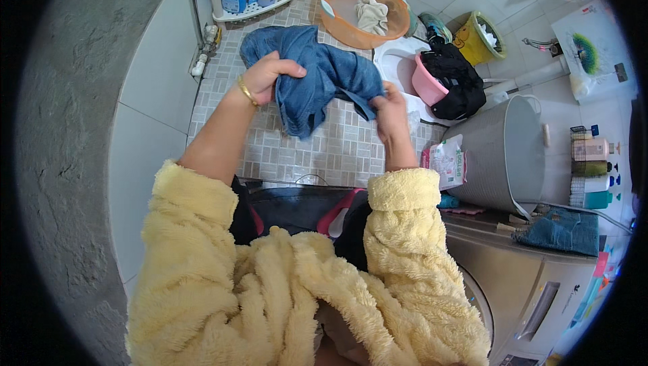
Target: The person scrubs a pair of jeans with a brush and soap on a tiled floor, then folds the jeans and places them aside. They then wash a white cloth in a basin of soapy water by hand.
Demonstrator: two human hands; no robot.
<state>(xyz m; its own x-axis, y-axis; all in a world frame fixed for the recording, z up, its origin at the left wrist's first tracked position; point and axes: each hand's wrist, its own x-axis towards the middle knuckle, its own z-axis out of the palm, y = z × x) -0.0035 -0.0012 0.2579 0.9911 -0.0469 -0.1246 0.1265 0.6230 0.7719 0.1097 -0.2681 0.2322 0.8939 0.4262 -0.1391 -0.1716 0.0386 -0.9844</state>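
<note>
A blue denim garment (314,72) hangs bunched between my two hands above the tiled floor. My left hand (268,77) grips its near left side, thumb lying on top of the cloth. At the garment's right end, my right hand (390,110) pinches an edge between thumb and fingers. The lower folds droop on the left and look slightly blurred. Whether it is a pair of jeans or a shirt I cannot tell. Beyond the cloth stands an orange plastic basin (334,27) with a pale cloth (372,16) in it.
A pink basin (428,82) heaped with black clothing (458,80) rests over the white squat toilet (392,62). To the right stand a grey tub (486,153), a washing machine (511,275) and a yellow bin (468,42). A shelf (258,9) of bottles is at upper left.
</note>
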